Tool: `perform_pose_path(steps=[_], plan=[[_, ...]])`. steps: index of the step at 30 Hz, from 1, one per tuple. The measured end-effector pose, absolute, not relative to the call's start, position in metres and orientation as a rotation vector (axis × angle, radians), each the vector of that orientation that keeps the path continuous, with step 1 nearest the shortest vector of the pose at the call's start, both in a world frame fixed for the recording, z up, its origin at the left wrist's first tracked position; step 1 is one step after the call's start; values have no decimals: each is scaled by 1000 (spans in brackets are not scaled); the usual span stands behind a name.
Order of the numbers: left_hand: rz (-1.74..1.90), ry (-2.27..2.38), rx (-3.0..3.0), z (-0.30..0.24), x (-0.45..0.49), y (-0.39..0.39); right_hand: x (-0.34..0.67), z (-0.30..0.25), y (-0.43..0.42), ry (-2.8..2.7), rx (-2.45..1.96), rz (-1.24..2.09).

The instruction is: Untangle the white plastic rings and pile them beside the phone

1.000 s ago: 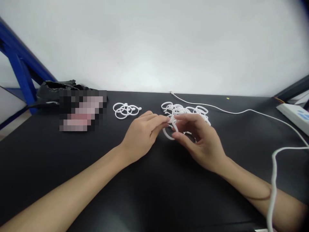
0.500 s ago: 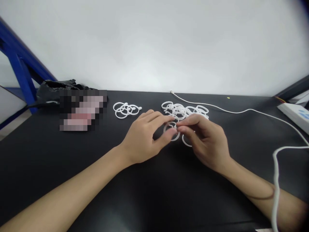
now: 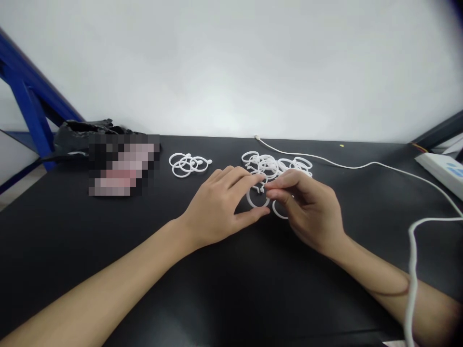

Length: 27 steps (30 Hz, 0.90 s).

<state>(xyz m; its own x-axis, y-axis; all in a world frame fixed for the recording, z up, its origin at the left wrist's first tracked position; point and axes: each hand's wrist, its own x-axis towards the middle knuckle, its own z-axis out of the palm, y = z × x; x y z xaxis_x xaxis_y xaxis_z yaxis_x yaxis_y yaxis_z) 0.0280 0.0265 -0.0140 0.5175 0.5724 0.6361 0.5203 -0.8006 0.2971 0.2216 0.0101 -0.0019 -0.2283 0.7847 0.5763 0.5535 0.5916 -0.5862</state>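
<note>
1. Over the black tabletop (image 3: 231,294), right hand (image 3: 314,212): thumb and forefinger pinched on right side of white plastic ring (image 3: 250,201).
2. Left hand (image 3: 217,208): thumb and forefinger spread apart around ring's left; contact unclear.
3. Just beyond: heap of white rings (image 3: 267,168).
4. Left of heap: smaller overlapping ring cluster (image 3: 187,170).

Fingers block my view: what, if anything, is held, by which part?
A white ring, right edge pinched by the right hand; whether the left hand grips is unclear.
</note>
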Motion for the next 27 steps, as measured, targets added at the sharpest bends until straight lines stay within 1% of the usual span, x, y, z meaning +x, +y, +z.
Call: perform_pose_path(steps=[4, 6, 9, 12, 15, 22, 27], plan=[[1195, 1103, 2718, -14, 26, 31, 224, -2, 14, -1994, -1126, 285], [1197, 1340, 2701, -14, 21, 38, 226, -3, 17, -2089, -1153, 207], [1097, 1767, 2604, -17, 9, 53, 228, -6, 22, -2283, -1183, 56], [920, 1977, 2587, -24, -4, 65, 230, -10, 25, -2428, -1202, -2], [785, 2021, 2626, -31, -9, 69, 231, -12, 26, -2477, -1203, -8], [657, 2054, 2614, -34, -9, 68, 231, -12, 28, -2495, -1250, 47], [802, 1966, 2655, -29, -7, 66, 229, -10, 26, -2455, -1184, 29]])
